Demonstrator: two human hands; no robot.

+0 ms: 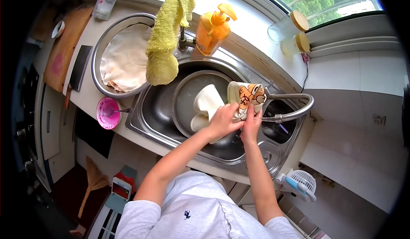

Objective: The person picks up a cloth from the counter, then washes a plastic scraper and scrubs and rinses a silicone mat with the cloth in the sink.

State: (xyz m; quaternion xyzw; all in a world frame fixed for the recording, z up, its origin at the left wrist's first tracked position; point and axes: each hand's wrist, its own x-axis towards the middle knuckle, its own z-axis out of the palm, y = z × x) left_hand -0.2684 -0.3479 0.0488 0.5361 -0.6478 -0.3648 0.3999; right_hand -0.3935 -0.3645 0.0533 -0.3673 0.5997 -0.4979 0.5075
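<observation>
A light cup with an orange and black cartoon print (pixel 246 95) is tilted over the sink, held between both my hands. My left hand (pixel 224 120) has its fingers closed against the cup's lower left side. My right hand (pixel 251 123) grips it from below on the right, thumb along the print. Just left of the cup, white cups (pixel 209 100) lie in a round metal basin (pixel 181 117) inside the steel sink (pixel 149 111). The curved metal faucet hose (pixel 305 98) reaches toward the cup from the right; its outlet is hard to make out.
A yellow towel (pixel 164 47) hangs over the faucet beside an orange soap bottle (pixel 213 32). Left are a large steel bowl with pale sheets (pixel 96 64), a pink bowl (pixel 104 121), a cleaver (pixel 80 68) and a cutting board (pixel 68 47). Glass jars (pixel 282 30) stand by the window.
</observation>
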